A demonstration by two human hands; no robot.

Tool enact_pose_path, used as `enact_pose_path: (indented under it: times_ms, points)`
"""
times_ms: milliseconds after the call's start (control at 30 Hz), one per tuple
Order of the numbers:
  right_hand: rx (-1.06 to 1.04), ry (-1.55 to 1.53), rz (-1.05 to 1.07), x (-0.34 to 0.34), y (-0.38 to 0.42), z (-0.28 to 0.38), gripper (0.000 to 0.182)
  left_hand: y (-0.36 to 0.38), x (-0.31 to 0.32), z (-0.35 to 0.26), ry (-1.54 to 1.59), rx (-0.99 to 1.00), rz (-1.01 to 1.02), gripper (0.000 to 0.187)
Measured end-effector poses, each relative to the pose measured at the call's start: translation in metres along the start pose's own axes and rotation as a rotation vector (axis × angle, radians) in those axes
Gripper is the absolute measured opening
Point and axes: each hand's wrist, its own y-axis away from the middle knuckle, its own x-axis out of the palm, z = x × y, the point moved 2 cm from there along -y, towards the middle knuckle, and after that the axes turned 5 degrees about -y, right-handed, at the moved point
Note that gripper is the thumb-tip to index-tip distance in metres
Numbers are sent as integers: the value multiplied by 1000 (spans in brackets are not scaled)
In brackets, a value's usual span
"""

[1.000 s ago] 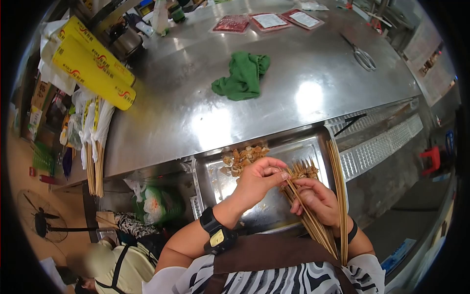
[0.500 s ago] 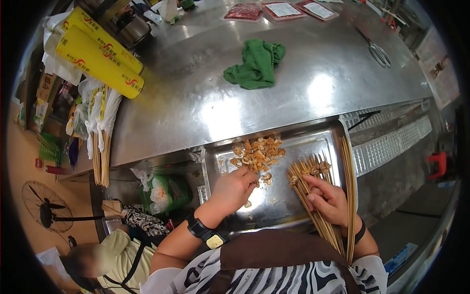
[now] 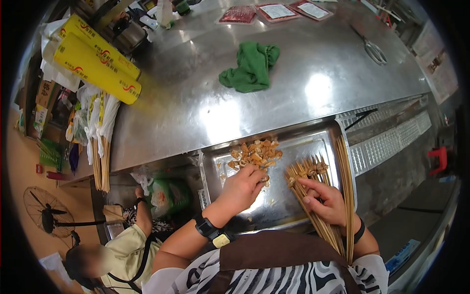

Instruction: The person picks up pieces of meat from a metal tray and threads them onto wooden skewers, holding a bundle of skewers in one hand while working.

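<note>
A shallow metal tray [image 3: 292, 139] lies in front of me, holding a pile of small orange-brown food pieces [image 3: 255, 152]. At the pile's near edge is my left hand [image 3: 240, 188], its fingertips pinched together; whatever they hold is hidden. My right hand [image 3: 327, 203] grips a bundle of bamboo skewers [image 3: 320, 228] slanting over the tray's right part. Several brown pieces [image 3: 312, 169] are threaded near the tips of these skewers, with my index finger stretched toward them. More bare skewers [image 3: 345, 181] lean along the tray's right wall.
Beyond the tray is a steel table [image 3: 171, 117] with a green cloth [image 3: 250, 66], scissors [image 3: 374, 51] and red packs [image 3: 278, 12]. Yellow film rolls [image 3: 98, 66] and bagged skewers [image 3: 102, 142] sit at left. A co-worker [image 3: 125, 255] is at lower left, near a green basket [image 3: 174, 193].
My left hand has moved slightly up and right against the food pile. The right hand stays on the skewers, index finger straighter. The co-worker's arm now reaches toward the green basket.
</note>
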Motion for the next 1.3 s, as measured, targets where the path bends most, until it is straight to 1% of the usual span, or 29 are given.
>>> enact_pose_path:
  times_ms: [33,100,167,300,400,467,500,567,600,667,700,767,900,967,1100,1167,1300]
  points:
    - [22,-23,-5,0,1,0,45,-1,3,-2,-28,6,-4,18]
    - [9,-15,-14,0,1,-3,45,-2,8,-2,-57,16,-7,19]
    - [-6,-8,-21,-1,1,-3,45,-4,13,1,-150,-7,20,18]
    - [-10,-13,-11,0,1,-1,45,-8,12,-3,-177,-6,35,14]
    - [-5,-19,-5,0,1,0,45,-10,10,-7,-130,-28,70,12]
    - [-6,-17,-9,-1,1,0,45,-10,13,-3,137,-173,95,11]
    - [3,-27,0,-1,1,0,44,-9,17,1,134,-167,94,11]
    - [5,-36,3,-1,1,1,44,-8,26,11,814,-419,161,11]
    - [13,-48,11,0,1,1,44,-11,23,9,811,-412,160,11]
    - [14,-58,15,0,1,1,43,-18,14,1,1231,-455,84,21]
    - [15,-78,18,0,2,0,44,-21,12,-2,1229,-447,84,21]
    - [12,-95,16,0,2,-1,44,-25,11,-6,1308,-495,116,29]
    - [8,-95,24,0,2,-4,44,-29,14,-8,1431,-519,141,31]
    - [6,-99,31,-1,2,-4,44,-29,14,-10,1486,-564,119,25]
    - [-37,-55,56,-1,1,-4,44,-31,16,-10,1476,-608,108,24]
    - [-52,-42,56,0,0,-4,44,-31,17,-10,1461,-679,105,22]
    - [-35,-28,40,0,1,2,44,-34,26,-13,1498,-678,81,21]
